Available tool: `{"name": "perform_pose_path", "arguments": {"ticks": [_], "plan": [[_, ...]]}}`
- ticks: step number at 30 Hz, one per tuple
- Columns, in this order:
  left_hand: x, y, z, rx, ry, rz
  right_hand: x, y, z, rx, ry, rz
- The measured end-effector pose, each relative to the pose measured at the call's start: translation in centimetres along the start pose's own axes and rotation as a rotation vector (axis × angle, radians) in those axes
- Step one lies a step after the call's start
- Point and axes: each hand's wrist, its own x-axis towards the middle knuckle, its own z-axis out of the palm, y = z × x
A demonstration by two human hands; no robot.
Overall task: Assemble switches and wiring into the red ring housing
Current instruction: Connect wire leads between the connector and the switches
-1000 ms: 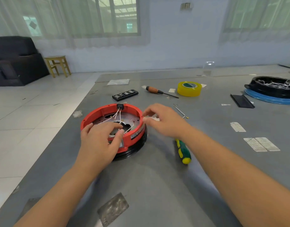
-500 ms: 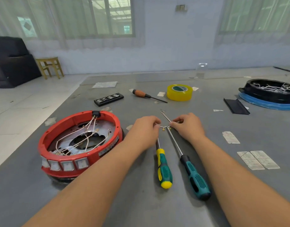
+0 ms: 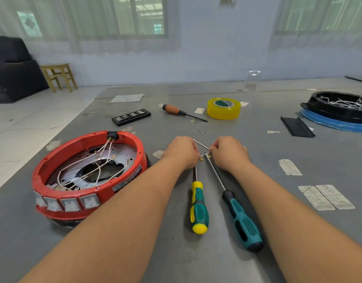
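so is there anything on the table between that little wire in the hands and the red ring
Nothing visible. The short wire, pinched between left hand and right hand, sits right of the red ring housing; only bare table and a paper scrap lie between.

Label on red ring housing [image 3: 90, 166] illegible; no readable text.

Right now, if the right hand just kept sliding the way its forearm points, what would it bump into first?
Most likely the left hand: the right hand points up and leftward, and both pinch the same short wire. Beyond lies the orange-handled screwdriver, though depth is uncertain.
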Motion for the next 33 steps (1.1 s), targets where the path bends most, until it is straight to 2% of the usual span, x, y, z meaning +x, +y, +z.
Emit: {"name": "perform_pose_path", "arguments": {"ticks": [6,10,13,18,22,26,29,31,33], "plan": [[0.6,1.1,0.2,0.231,-0.107,-0.015,-0.3,-0.4,0.7,-0.083,-0.008,-0.056],[0.6,0.9,0.1,0.221,-0.110,-0.003,-0.5,-0.1,0.6,0.098,0.030,-0.028],[0.5,0.2,-0.1,0.117,-0.065,0.007,-0.7,0.0,0.6,0.180,0.067,-0.038],[0.0,-1.0,0.2,-0.202,0.133,-0.029,-0.9,-0.2,0.8,0.209,0.044,-0.066],[-1.0,-2.0,0.4,-0.394,0.264,0.023,-1.1,-0.2,0.5,0.224,0.012,-0.106],[-2.7,-2.3,0.0,-0.360,0.301,0.154,-1.6,-0.6,-1.0,0.688,-0.028,-0.174],[-4.5,-2.2,-1.3,-0.339,0.344,0.198,-2.6,-1.7,-2.6,1.026,-0.171,-0.162],[-6.1,-2.5,-2.5,-0.322,0.393,0.233,-3.3,-2.5,-4.0,1.142,-0.316,-0.142],[-8.1,-3.3,-3.9,-0.343,0.428,0.267,-4.2,-3.2,-5.6,1.121,-0.436,-0.163]]}}
